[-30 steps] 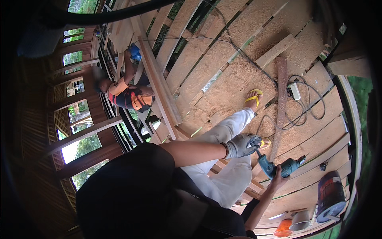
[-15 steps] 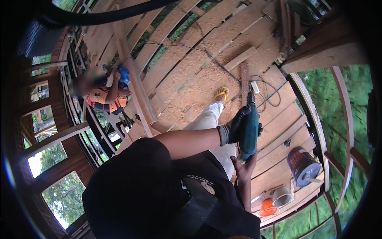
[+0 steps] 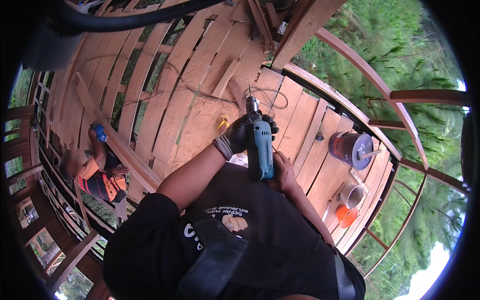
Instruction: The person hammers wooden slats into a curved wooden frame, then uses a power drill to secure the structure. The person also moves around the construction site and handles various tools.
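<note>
In front of my chest I hold a teal power drill, its silver chuck and thin bit pointing away from me. My left hand, in a dark glove with a grey cuff, is wrapped round the drill's front behind the chuck. Bare, my right hand is closed at the rear of the drill on its right side; the body of the tool hides part of its grip. A yellow sandal on my foot shows just left of the glove.
Sawdust-strewn planks with gaps form the floor. A cable loops beyond the drill. At right stand a dark bucket, a whitish pail and an orange container. Left, another person sits by a long beam, one hand at a blue tool.
My view has swung to the right. The drill has come nearer my chest, its chuck and bit now plainly visible. Both hands stay on it.
</note>
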`<state>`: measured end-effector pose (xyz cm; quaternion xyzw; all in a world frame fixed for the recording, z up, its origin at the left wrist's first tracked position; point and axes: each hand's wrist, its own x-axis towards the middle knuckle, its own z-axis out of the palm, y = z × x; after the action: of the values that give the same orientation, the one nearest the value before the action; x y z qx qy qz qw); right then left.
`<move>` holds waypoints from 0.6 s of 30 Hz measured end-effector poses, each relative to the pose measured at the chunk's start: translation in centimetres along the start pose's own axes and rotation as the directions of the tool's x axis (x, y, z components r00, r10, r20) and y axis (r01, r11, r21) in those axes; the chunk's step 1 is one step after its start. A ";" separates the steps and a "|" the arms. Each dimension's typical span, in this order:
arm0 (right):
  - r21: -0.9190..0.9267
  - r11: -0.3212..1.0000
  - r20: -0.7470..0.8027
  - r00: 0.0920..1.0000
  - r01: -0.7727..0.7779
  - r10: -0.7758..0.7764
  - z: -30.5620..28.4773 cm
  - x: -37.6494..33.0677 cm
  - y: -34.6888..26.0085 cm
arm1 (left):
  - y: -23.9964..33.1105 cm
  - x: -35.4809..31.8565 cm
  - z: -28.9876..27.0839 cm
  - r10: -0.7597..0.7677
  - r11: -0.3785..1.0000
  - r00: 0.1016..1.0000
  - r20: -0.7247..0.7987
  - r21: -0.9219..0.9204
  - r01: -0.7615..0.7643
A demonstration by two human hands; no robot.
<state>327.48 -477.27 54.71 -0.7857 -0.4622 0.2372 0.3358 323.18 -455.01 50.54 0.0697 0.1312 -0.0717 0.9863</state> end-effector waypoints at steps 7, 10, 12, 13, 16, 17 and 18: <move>-0.175 0.976 0.011 0.991 0.131 -0.131 -0.7 1.7 -2.1 | 3.1 -2.9 0.0 0.100 0.991 0.989 -0.104 0.094 -0.091; -0.206 0.974 0.102 0.992 0.097 -0.077 -0.6 1.6 -2.7 | 3.4 -4.5 -0.1 0.072 0.992 0.982 -0.174 0.113 -0.052; -0.178 0.972 0.137 0.982 0.155 -0.132 -0.6 2.2 -2.9 | 3.7 -5.6 -0.2 0.114 0.989 0.980 -0.161 0.112 -0.096; -0.161 0.970 0.152 0.976 0.180 -0.156 -0.6 2.6 -3.0 | 4.0 -6.1 -0.4 0.130 0.987 0.979 -0.156 0.112 -0.113; -0.142 0.972 0.135 0.977 0.186 -0.167 0.2 2.1 -2.0 | 3.8 -6.2 0.3 0.182 0.970 0.961 -0.207 0.195 -0.142; -0.148 0.974 0.124 0.980 0.172 -0.154 0.3 1.4 -1.5 | 3.7 -6.4 -0.2 0.186 0.966 0.974 -0.127 0.204 -0.158; -0.158 0.968 0.119 0.977 0.194 -0.176 0.1 1.2 -1.8 | 4.0 -7.0 -1.8 0.203 0.952 0.975 -0.091 0.250 -0.175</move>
<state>326.96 -475.58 55.90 -0.7512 -0.5689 0.2055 0.2643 316.73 -449.92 51.17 0.2050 0.1711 0.0121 0.9636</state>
